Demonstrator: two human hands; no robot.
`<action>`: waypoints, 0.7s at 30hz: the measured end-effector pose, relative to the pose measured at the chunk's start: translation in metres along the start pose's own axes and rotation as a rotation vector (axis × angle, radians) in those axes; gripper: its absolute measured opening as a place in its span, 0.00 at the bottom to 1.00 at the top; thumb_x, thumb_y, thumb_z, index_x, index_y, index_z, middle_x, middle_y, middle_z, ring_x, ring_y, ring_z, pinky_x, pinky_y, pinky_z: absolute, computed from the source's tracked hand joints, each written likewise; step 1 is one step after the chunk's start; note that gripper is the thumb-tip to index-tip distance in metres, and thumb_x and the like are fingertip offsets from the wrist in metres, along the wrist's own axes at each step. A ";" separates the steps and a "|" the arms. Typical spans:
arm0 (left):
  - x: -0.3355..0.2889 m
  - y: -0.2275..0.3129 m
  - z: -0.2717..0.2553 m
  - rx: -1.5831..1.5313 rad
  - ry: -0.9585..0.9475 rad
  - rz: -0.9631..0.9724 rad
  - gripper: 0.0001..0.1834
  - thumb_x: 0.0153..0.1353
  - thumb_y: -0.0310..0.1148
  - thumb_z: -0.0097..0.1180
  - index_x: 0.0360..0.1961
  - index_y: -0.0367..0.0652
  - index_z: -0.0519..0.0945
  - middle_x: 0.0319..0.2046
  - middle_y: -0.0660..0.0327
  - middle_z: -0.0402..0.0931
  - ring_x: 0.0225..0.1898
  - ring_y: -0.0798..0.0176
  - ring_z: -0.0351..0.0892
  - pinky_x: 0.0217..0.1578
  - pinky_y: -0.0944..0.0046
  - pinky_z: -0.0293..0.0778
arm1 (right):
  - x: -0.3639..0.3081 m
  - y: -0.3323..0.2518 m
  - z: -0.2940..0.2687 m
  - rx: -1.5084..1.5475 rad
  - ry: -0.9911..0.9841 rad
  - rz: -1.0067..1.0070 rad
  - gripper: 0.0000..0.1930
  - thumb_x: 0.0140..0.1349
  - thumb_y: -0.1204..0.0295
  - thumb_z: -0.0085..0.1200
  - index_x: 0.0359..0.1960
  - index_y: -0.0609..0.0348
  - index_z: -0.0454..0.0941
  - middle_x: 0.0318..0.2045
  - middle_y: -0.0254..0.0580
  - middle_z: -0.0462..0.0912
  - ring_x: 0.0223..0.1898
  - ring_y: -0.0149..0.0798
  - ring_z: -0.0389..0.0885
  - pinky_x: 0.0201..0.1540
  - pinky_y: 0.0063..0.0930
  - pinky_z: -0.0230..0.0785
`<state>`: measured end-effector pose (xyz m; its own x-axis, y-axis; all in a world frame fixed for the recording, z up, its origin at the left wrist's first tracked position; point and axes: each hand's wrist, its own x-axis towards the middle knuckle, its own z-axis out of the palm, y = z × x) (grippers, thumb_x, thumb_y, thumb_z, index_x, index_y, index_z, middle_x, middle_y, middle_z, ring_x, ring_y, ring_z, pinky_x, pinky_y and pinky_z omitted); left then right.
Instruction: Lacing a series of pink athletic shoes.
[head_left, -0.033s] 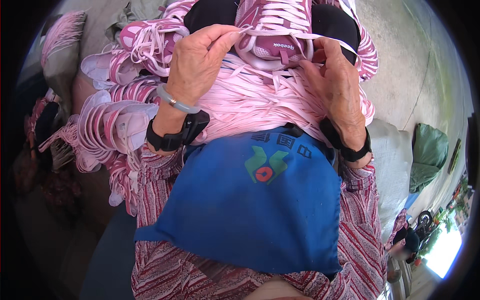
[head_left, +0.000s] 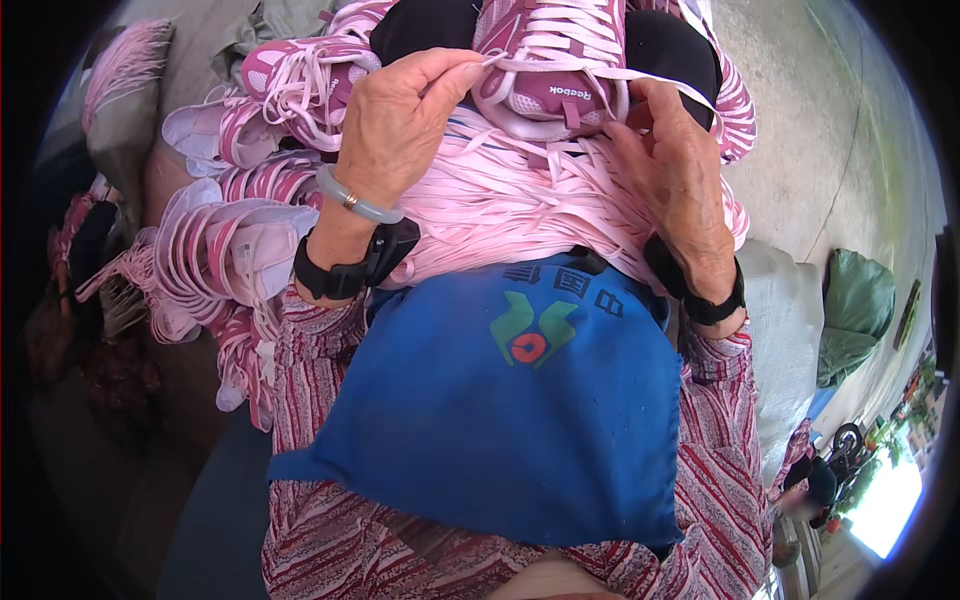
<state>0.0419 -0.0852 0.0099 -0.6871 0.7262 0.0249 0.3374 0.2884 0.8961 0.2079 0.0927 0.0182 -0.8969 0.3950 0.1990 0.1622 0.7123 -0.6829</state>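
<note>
A pink and mauve sneaker [head_left: 560, 70] with white lacing lies across my lap at the top, its tongue end toward me. My left hand [head_left: 405, 125] is closed, thumb and forefinger pinching a pale pink shoelace [head_left: 545, 66] at the shoe's left side. This lace runs across the shoe toward the right. On the right, my right hand [head_left: 675, 165] has its fingers curled against the shoe's edge, with a lace strand between thumb and forefinger. Below the shoe, a thick bundle of pale pink laces [head_left: 520, 205] covers my lap, above a blue apron [head_left: 500, 420].
Another laced pink sneaker [head_left: 310, 85] and stacked shoe uppers [head_left: 235, 245] crowd my left side. A fringed lace bundle [head_left: 125, 65] lies at far left. To the right are a whitish sack [head_left: 775, 330], a green cloth bundle [head_left: 857, 310] and the concrete floor [head_left: 790, 170].
</note>
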 end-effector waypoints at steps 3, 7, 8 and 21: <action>0.003 0.001 0.000 0.136 0.036 0.108 0.11 0.63 0.33 0.56 0.44 0.41 0.82 0.22 0.70 0.74 0.23 0.78 0.66 0.23 0.77 0.63 | 0.004 -0.001 -0.015 -0.043 -0.065 -0.024 0.12 0.55 0.78 0.56 0.42 0.62 0.75 0.27 0.48 0.77 0.28 0.48 0.78 0.30 0.33 0.69; 0.002 0.003 -0.011 0.089 -0.082 0.053 0.09 0.64 0.32 0.54 0.41 0.40 0.82 0.25 0.68 0.77 0.26 0.78 0.71 0.27 0.76 0.67 | 0.016 -0.006 -0.033 -0.135 -0.031 0.030 0.05 0.57 0.81 0.52 0.35 0.63 0.78 0.32 0.45 0.80 0.31 0.41 0.80 0.34 0.25 0.71; 0.002 0.002 -0.015 0.042 -0.166 0.039 0.09 0.64 0.31 0.54 0.40 0.38 0.81 0.31 0.65 0.79 0.31 0.74 0.74 0.32 0.74 0.69 | 0.019 -0.008 -0.033 -0.136 -0.036 0.000 0.05 0.57 0.81 0.52 0.35 0.63 0.78 0.32 0.45 0.80 0.31 0.41 0.80 0.34 0.25 0.71; 0.026 -0.006 -0.005 0.326 -0.040 0.386 0.08 0.63 0.30 0.52 0.38 0.37 0.78 0.45 0.56 0.74 0.43 0.58 0.76 0.44 0.64 0.70 | 0.035 -0.018 -0.011 0.054 -0.134 -0.029 0.06 0.60 0.73 0.55 0.36 0.61 0.80 0.26 0.47 0.81 0.27 0.43 0.82 0.30 0.28 0.71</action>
<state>0.0184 -0.0709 0.0070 -0.4495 0.8397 0.3046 0.7496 0.1691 0.6399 0.1781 0.1004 0.0449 -0.9483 0.2911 0.1260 0.1163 0.6885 -0.7159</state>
